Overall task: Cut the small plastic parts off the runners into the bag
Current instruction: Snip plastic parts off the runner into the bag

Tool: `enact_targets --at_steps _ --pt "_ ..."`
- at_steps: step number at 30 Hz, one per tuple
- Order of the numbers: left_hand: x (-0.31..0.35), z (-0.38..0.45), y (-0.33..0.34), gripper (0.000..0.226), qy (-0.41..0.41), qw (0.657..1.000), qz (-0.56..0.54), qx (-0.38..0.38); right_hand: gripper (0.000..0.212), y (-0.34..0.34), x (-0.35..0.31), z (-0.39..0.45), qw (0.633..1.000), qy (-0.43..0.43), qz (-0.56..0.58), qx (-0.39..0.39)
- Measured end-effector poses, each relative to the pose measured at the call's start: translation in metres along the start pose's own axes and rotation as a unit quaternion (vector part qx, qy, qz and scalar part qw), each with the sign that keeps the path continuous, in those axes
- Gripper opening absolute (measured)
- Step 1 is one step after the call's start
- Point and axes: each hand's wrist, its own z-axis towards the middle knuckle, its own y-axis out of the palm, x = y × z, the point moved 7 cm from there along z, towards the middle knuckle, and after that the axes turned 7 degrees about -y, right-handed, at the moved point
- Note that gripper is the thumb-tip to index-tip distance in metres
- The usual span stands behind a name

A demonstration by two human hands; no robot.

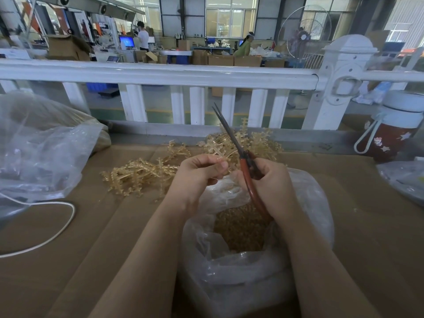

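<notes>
A: Item one, the left hand (pixel 199 173). How do we list it?

B: Fingers curled, thumb and fingertips pinching a runner (pixel 221 154) of tan plastic. We note the runner's long axis: it leaves the pinch and runs up and toward the right hand, ending close beside the scissors.

A: Item two, the right hand (pixel 268 182).

B: Clenched round the red handles of the scissors (pixel 236 143). The blades point up and away from that hand, leaning toward the left one; their tips stand only slightly parted. The runner lies on the left-hand side of the blades, near the pivot. We cannot tell whether it is between the blades or just beside them.

A: So the relation that matters?

B: We judge the next snip depends on the runner crossing the blades close to the pivot, its parts hanging over the bag (pixel 252 260).

A: Item three, the bag.

B: Clear plastic, mouth open, directly beneath both hands and nearer us than either. Cut parts (pixel 241 228) already fill its bottom.

A: Item four, stock.

B: A pile of uncut runners (pixel 140 175) lies beyond and outward of the left hand, more just behind the scissors. The left hand is the nearer one for fetching.
</notes>
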Motion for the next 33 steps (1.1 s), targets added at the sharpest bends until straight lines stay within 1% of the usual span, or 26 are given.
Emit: enact_targets --at_steps 2,6,10,13,15,16,17,18,20,22,25,29,33 --pt "-0.001 0.000 0.001 0.027 -0.006 1.000 -0.008 0.001 0.015 0.000 0.000 0.001 1.000 -0.008 -0.001 0.002" --pt "0.001 0.000 -0.001 0.007 0.010 0.999 -0.035 0.008 0.017 0.000 -0.001 0.000 1.000 -0.019 0.000 0.000" --pt "0.004 0.001 -0.005 0.011 0.029 0.998 -0.057 0.011 0.018 -0.001 -0.002 0.000 1.000 -0.015 -0.013 0.009" --pt "0.004 0.000 -0.004 0.002 0.035 0.996 -0.079 0.007 0.017 -0.003 -0.002 0.000 0.999 -0.010 -0.024 0.019" --pt "0.004 0.000 -0.005 0.009 0.040 0.996 -0.079 0.008 0.016 -0.003 -0.002 0.000 0.999 -0.010 -0.033 0.013" --pt "0.004 0.000 -0.007 0.013 0.044 0.996 -0.075 0.011 0.022 -0.003 -0.001 -0.001 0.999 -0.008 -0.044 0.009" --pt "0.005 0.001 -0.009 0.014 0.048 0.996 -0.068 0.015 0.032 -0.003 -0.001 -0.001 0.998 -0.005 -0.059 0.005" --pt "0.006 0.000 -0.011 0.013 0.052 0.997 -0.060 0.019 0.042 -0.004 -0.001 -0.001 0.997 -0.003 -0.079 0.001" --pt "0.009 0.000 -0.013 0.004 0.066 0.996 -0.043 0.030 0.053 -0.003 -0.002 -0.001 0.992 -0.016 -0.122 -0.014" --pt "0.011 0.000 -0.015 0.011 0.085 0.995 -0.030 0.041 0.057 -0.001 -0.004 -0.002 0.988 -0.035 -0.149 -0.030" --pt "0.015 -0.002 -0.016 0.024 0.106 0.993 -0.024 0.041 0.057 0.000 -0.007 -0.003 0.980 -0.058 -0.184 -0.039" --pt "0.015 -0.002 -0.015 0.045 0.106 0.993 -0.021 0.044 0.055 0.000 -0.008 -0.004 0.974 -0.069 -0.210 -0.044" --pt "0.013 -0.001 -0.015 0.044 0.104 0.994 -0.028 0.038 0.054 0.000 -0.011 -0.005 0.971 -0.078 -0.225 -0.034"
